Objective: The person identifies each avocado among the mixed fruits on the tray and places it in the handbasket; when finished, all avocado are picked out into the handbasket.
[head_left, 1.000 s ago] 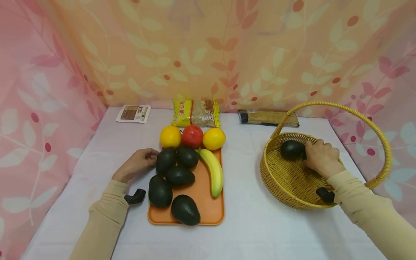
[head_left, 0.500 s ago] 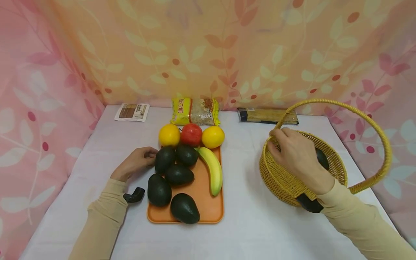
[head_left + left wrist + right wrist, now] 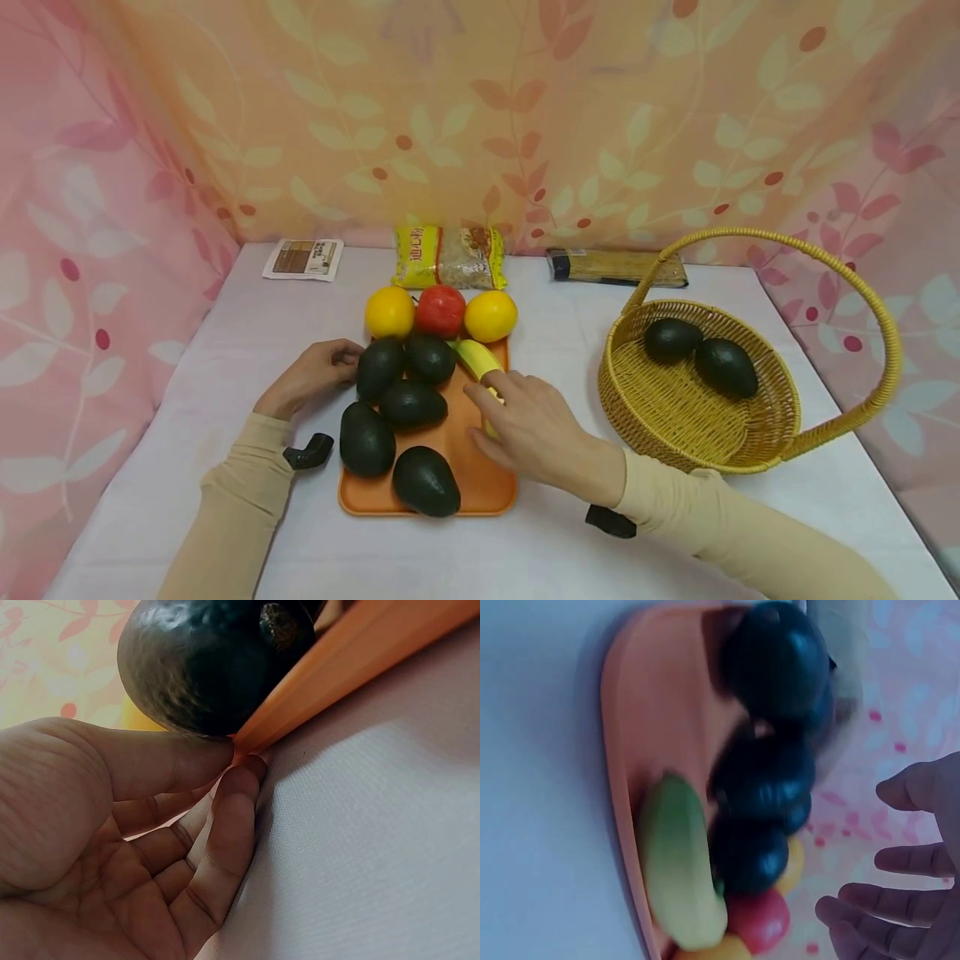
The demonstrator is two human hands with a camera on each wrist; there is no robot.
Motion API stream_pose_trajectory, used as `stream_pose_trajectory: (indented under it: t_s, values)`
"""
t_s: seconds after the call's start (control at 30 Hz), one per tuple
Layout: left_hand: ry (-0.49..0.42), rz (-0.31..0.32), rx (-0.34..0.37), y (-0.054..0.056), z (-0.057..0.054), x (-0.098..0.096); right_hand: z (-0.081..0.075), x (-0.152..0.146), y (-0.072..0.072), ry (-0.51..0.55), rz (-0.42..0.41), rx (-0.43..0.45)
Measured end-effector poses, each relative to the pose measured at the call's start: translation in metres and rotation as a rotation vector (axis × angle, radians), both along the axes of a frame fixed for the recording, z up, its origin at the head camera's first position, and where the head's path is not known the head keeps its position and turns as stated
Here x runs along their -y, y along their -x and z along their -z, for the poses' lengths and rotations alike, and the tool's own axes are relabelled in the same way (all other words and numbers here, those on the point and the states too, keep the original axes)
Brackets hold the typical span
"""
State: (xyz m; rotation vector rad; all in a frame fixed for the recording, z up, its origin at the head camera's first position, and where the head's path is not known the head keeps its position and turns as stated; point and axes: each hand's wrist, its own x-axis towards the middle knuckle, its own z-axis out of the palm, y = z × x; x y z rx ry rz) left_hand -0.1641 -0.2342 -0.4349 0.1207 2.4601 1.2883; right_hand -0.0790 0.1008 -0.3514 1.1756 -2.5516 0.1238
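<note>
The avocados (image 3: pixel 426 482) are blackish green, the tray (image 3: pixel 480 493) orange. The banana (image 3: pixel 477 358) is yellow (green at one tip), the apple (image 3: pixel 440 311) red, the two round fruits (image 3: pixel 491 316) golden yellow. The basket (image 3: pixel 617 410) has a mustard weave; the sleeves (image 3: pixel 243 483) are beige, the tablecloth (image 3: pixel 540 554) white. Pale leaves and red dots pattern the peach-and-pink curtain (image 3: pixel 360 125).

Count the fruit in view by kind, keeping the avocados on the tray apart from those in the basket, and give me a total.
Avocados on the orange tray: 5
Avocados in the basket: 2
Banana, partly behind a hand: 1
Red fruit: 1
Round yellow fruits: 2
Total: 11
</note>
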Motion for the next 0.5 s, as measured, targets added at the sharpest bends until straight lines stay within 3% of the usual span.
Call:
stream_pose_trajectory:
  t_s: [0.23, 0.5]
  values:
    - [-0.014, 0.004, -0.004, 0.001, 0.001, 0.000, 0.023, 0.030, -0.018, -0.076, -0.079, 0.056]
    - [-0.013, -0.003, 0.002, 0.001, 0.001, 0.001, 0.034, 0.045, -0.027, -0.136, -0.142, 0.105]
